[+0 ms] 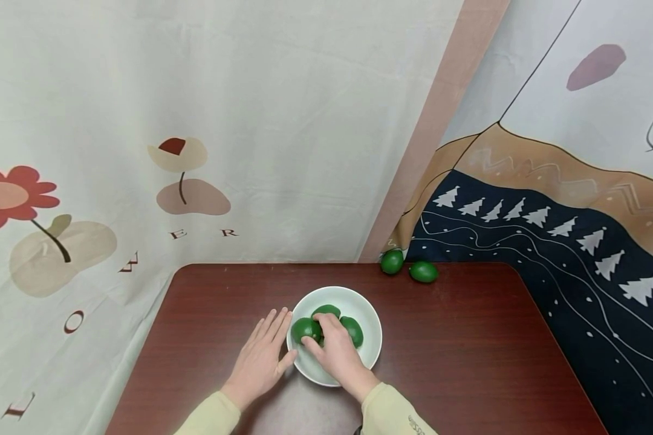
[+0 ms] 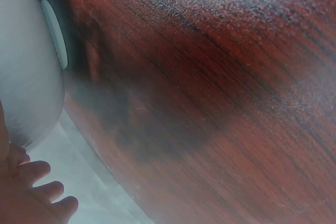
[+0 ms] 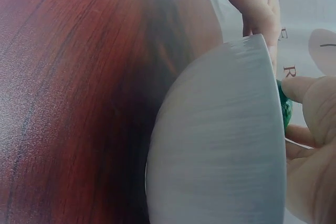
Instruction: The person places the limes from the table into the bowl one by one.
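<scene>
You're working at a dark red table (image 1: 468, 338); a white curtain (image 1: 305, 151) is hanging behind the far edge, a dark blue tree-print cloth (image 1: 514, 235) past the far right corner. One loose green fruit (image 1: 392, 262) is lying right at the far edge, right of middle; a second loose fruit (image 1: 423, 272) is lying just beside it, toward the far right corner. The white bowl (image 1: 371, 351) is standing about midway between the left and right edges, nearer you than both. Inside, the back fruit (image 1: 328, 310) and right-side fruit (image 1: 353, 331) are crowding your right hand (image 1: 341, 356). Its thumb and fingers are curving round the left-side fruit (image 1: 305, 329), grasping it within the bowl; can't tell if it's lifting off the bottom. Your left hand (image 1: 258, 361) is grasping nothing: fingers extending straight, thumb touching the bowl's left rim. That hand is slanting in from the near left, back facing up. Your right hand is reaching over the near right rim, fingers pointing down and left.
</scene>
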Demonstrator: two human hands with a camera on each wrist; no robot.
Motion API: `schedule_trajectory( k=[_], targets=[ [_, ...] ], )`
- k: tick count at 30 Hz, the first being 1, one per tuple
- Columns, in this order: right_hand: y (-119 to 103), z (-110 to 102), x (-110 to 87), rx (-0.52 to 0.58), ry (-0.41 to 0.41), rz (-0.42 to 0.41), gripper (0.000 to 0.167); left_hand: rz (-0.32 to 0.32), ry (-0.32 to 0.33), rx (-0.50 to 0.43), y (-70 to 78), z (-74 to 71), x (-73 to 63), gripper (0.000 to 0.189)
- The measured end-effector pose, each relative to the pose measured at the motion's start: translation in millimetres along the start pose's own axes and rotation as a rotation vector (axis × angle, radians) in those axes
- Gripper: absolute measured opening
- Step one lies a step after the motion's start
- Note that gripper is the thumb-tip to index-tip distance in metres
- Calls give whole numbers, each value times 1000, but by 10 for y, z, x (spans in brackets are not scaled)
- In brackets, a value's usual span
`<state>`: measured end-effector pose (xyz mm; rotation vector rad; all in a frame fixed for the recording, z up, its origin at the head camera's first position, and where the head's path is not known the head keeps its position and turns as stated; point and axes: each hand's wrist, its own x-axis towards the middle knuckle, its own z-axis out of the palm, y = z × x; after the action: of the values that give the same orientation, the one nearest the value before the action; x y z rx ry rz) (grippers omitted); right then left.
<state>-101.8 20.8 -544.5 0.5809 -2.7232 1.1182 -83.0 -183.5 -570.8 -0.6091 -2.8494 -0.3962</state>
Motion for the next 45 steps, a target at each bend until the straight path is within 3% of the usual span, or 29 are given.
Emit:
schedule_trajectory(
  k=[18, 26, 45],
  targets=[
    [52, -51, -43, 14, -18, -15, 34, -5, 9, -5, 3, 6, 7, 75],
    [109, -135, -105, 29, 35, -38, 32, -1, 15, -6, 5, 9, 11, 75],
    [228, -371, -240, 79, 78, -4, 34, -10, 6, -6, 18, -5, 9, 76]
  ],
)
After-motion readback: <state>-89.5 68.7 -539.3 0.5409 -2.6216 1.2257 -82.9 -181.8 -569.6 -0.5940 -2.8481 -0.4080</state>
